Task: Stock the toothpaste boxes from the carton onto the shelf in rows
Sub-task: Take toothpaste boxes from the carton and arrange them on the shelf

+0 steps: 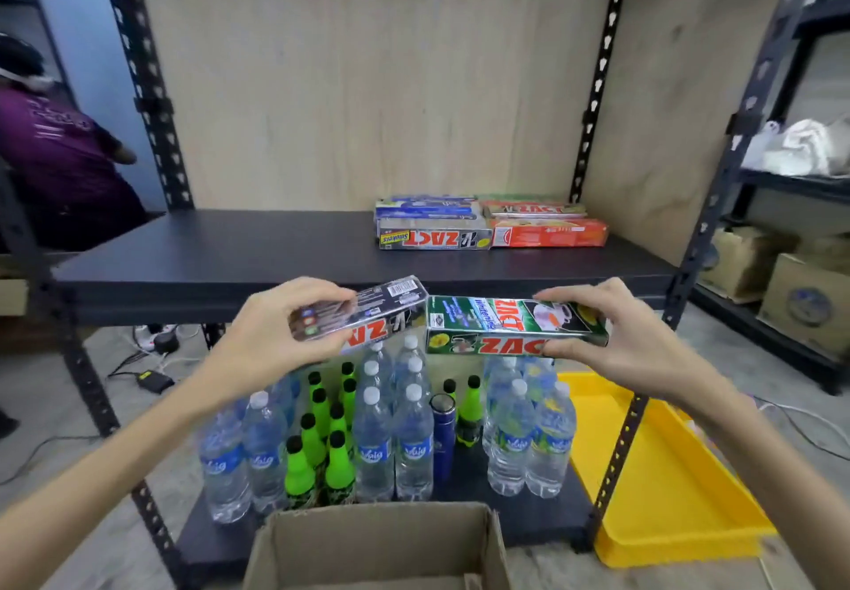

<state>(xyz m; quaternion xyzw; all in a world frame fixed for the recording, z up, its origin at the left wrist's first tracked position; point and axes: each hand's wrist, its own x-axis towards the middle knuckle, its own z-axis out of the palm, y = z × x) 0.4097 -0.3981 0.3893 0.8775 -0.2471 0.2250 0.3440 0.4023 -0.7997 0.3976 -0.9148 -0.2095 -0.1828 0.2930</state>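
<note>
My left hand [276, 332] grips a black and silver toothpaste box [368, 313], tilted, just below the front edge of the dark shelf [230, 253]. Level with it, a green toothpaste box [510, 327] is held at its right end by my right hand [616, 341]. The inner ends of the two boxes almost touch. At the back right of the shelf lie several toothpaste boxes in rows: a silver one [434, 239] in front of blue ones [425, 210], and an orange one [549, 233] in front of another [533, 209]. The open cardboard carton [381, 543] is at the bottom; its inside is out of view.
The lower shelf holds water bottles [395, 442], green bottles [317, 447] and a blue flask [444, 433]. A yellow tray [653, 474] lies on the floor at right. Another person [60, 161] is at far left. Cables run across the floor; a neighbouring rack holds boxes [805, 299].
</note>
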